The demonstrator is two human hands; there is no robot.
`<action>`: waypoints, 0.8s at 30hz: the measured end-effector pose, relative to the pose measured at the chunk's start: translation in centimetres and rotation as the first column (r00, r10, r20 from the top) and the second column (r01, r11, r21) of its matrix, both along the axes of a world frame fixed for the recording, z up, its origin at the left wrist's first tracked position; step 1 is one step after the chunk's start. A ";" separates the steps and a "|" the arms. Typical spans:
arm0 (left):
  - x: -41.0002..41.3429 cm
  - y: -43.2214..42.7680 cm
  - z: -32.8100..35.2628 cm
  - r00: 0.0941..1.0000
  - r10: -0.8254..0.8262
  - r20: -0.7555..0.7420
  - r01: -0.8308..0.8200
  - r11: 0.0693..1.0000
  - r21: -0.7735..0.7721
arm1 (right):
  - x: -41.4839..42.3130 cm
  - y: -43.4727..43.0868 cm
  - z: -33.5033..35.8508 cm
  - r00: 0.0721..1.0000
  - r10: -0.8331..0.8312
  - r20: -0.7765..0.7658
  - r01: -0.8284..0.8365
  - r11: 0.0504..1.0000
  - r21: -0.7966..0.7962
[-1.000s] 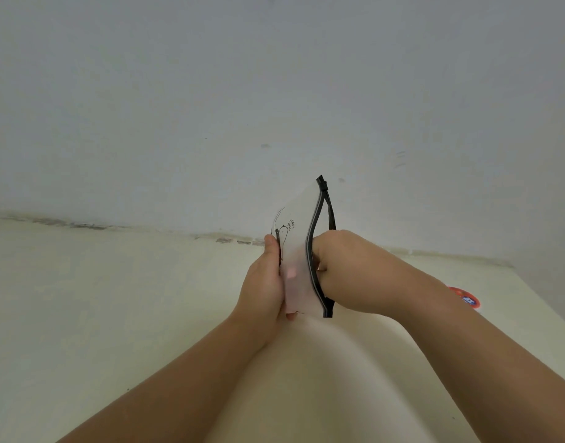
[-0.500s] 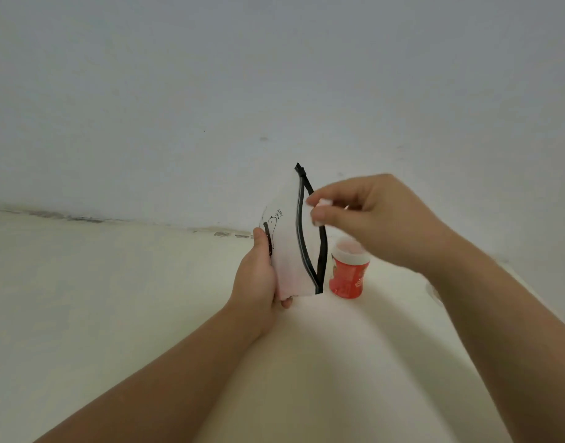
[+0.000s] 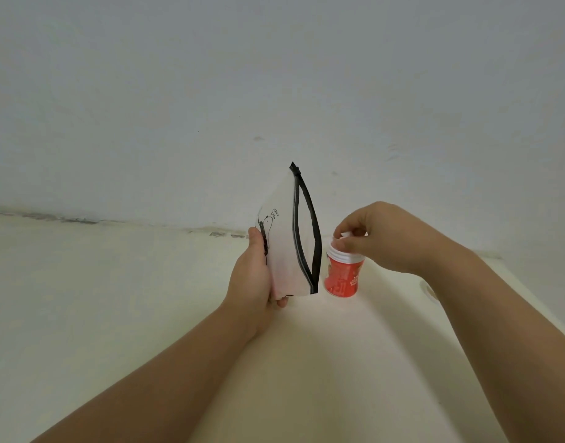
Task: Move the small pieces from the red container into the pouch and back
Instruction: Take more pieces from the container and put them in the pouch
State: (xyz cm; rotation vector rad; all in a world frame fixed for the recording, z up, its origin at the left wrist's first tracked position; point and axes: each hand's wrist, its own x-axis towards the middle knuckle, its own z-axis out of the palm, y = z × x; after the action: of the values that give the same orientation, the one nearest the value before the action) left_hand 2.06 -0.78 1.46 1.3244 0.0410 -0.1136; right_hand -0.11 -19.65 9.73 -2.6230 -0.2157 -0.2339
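Small piece [image 3: 347,235] pinched at the red container [image 3: 342,278] mouth.
Right hand [image 3: 386,238] fingers curled, tips pinching the white piece right at the open rim. Left hand [image 3: 252,276] grips the pouch [image 3: 284,251] upright, zipper gaping, just beside the container. Contents of both: can't tell.

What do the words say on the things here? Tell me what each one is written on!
"I CAN'T SWIM": small black hand lettering on the white pouch, beside a little drawing.
Red container: white print on its label, too blurred to read.
No other writing shows.
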 end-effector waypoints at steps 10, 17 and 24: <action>0.2 0.0 -0.3 1.000 -0.012 0.023 0.012 1.000 0.003 | 0.1 -0.2 0.1 0.998 0.020 -0.053 -0.017 0.998 0.058; 0.5 0.0 -0.5 1.000 -0.006 0.012 0.006 1.000 -0.010 | -0.1 -0.2 0.5 1.000 0.028 -0.008 -0.027 0.998 0.060; 0.3 0.1 -0.2 1.000 0.011 0.024 -0.010 1.000 -0.021 | -3.0 2.4 3.3 0.979 0.127 0.158 -0.173 0.930 0.323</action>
State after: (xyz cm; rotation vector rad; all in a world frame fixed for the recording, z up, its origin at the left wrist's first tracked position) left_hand 2.32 -0.69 1.24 1.3042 0.0266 -0.0892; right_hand -3.11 -17.23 13.05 -2.2413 -0.3863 -0.3614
